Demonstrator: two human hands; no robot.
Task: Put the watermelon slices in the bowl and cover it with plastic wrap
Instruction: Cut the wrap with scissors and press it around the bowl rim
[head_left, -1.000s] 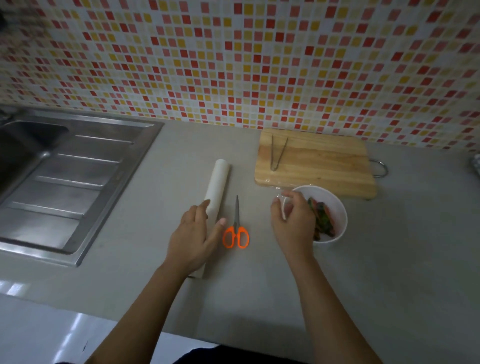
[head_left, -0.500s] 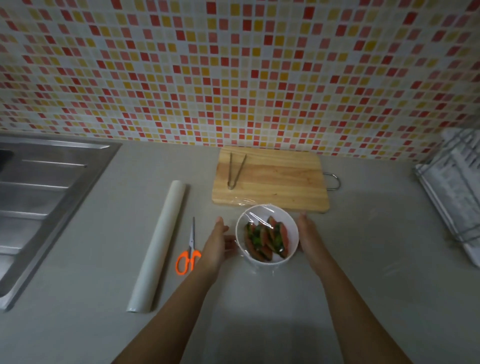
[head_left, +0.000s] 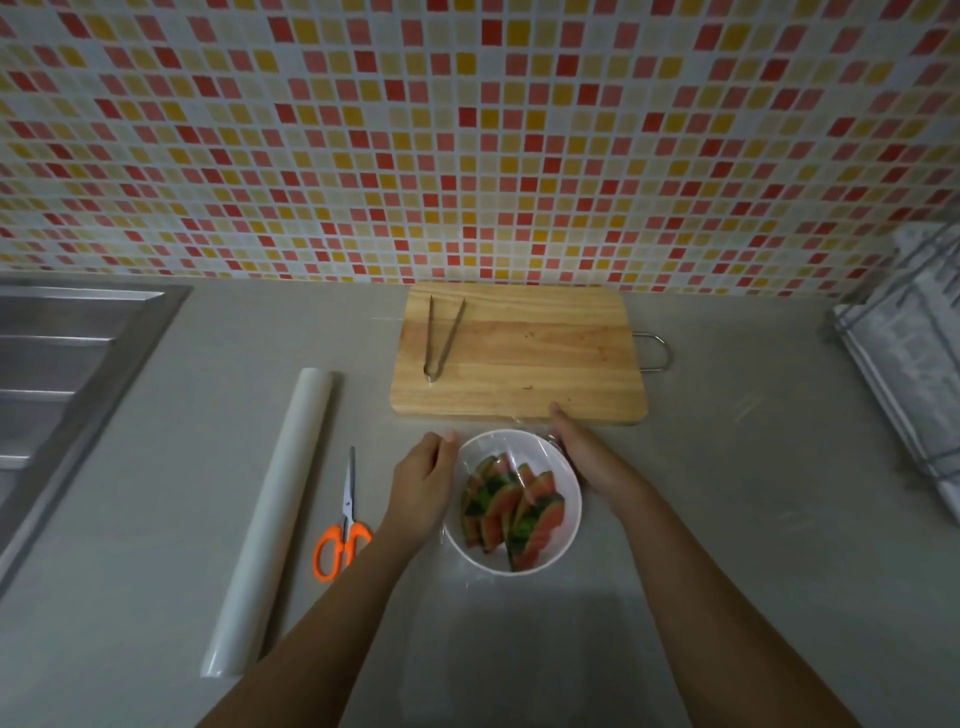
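Since the bowl (head_left: 574, 525) sits squarely between the two hands, with the slices (head_left: 511, 512) heaped inside and the wrap (head_left: 498, 441) glinting across its mouth, what is left looks like sealing the film down the sides. Nearest, a loose skirt of wrap seems to trail on the tabletop (head_left: 753, 571) in front of the bowl, though it is faint. The left hand (head_left: 423, 488) lies flat along the bowl's left wall, its fingers (head_left: 441, 444) nearly straight and pointing away, pressing rather than gripping. The right hand (head_left: 584, 454) lies against the far-right rim, with its fingers (head_left: 558, 415) likewise extended and their tips at the near edge of the board (head_left: 519, 353). Neither hand clasps anything, and both are equally close. Left of the hands lie scissors (head_left: 343, 525) and the roll (head_left: 275, 519), its long axis running near to far. Tongs (head_left: 441, 335) rest on the board.
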